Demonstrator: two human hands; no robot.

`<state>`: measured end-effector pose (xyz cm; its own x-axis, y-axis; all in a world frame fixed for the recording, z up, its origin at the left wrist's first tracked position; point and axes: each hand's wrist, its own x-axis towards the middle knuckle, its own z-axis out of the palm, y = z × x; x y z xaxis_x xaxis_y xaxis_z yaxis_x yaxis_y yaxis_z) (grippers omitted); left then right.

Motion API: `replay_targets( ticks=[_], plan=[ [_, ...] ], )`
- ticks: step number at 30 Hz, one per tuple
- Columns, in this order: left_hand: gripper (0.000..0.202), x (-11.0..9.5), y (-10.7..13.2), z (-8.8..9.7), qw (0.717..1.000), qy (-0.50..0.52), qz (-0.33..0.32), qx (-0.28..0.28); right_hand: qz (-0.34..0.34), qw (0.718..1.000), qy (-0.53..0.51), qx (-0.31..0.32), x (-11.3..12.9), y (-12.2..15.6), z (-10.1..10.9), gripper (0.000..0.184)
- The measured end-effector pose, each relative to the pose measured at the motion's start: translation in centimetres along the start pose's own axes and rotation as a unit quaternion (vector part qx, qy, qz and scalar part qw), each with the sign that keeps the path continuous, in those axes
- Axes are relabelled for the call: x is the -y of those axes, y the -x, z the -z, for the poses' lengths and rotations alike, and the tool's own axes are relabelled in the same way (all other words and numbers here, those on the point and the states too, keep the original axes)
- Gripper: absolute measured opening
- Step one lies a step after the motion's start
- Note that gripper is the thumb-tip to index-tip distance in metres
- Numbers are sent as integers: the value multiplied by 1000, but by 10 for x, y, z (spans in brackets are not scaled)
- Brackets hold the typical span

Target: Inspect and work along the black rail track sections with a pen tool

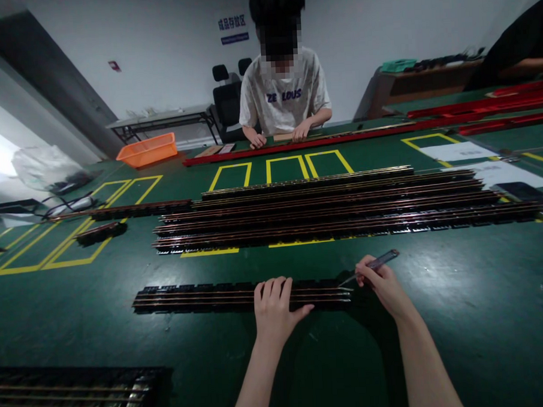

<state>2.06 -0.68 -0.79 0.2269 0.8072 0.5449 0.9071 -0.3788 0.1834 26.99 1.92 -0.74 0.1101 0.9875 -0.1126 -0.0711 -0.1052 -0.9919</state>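
Copper-railed black strip (194, 298) lies left-right on green table (205, 344); left hand (276, 308) open, fingers draped across it; right hand (380, 284) nearer right end, pinching slim tool (385, 259), tip there

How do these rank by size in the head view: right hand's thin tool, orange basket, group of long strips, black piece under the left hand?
1. Group of long strips
2. Black piece under the left hand
3. Orange basket, though it stands farther off
4. Thin tool in the right hand
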Motion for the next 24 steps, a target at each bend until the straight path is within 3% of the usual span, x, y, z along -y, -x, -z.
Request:
replay_targets(
  ticks=[14, 17, 20, 24],
  plan=[
    [52, 0, 0, 0, 1000, 10, 12, 5, 7, 999, -10, -34, 0, 3, 10, 31],
    [51, -1, 0, 0, 1000, 9, 13, 5, 23, 997, -13, -67, 0, 2, 13, 30],
    [50, -1, 0, 0, 1000, 10, 14, 6, 62, 992, -17, -107, 3, 3, 9, 27],
    [48, 0, 0, 1, 1000, -1, 1, 11, 89, 990, 22, -110, 14, 9, -8, 22]
  ],
)
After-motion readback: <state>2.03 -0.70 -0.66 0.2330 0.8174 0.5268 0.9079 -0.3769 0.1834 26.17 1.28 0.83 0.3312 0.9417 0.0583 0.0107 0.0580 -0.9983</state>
